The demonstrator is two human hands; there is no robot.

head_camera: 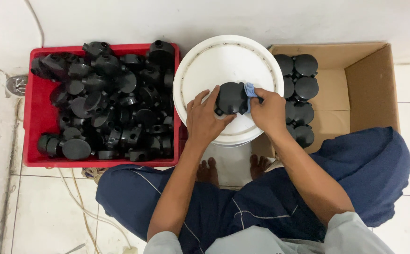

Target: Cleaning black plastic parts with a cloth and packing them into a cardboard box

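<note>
A round black plastic junction box (231, 98) sits on the upturned white plastic bucket (205, 61), at its near edge. The left hand (206, 120) clasps it steady; the right hand (268, 112) pinches a small blue cloth (250, 89) against it. Wiping appears underway; turning the box looks next.

Upturned bucket (223, 56): centre, before the seated person. Crate (35, 117) of round fittings (106, 101): left of bucket, touching it. Cardboard box (355, 80): right of bucket, stacked fittings (301, 89) along its left side. One fitting (230, 98): on bucket, between both hands.
</note>
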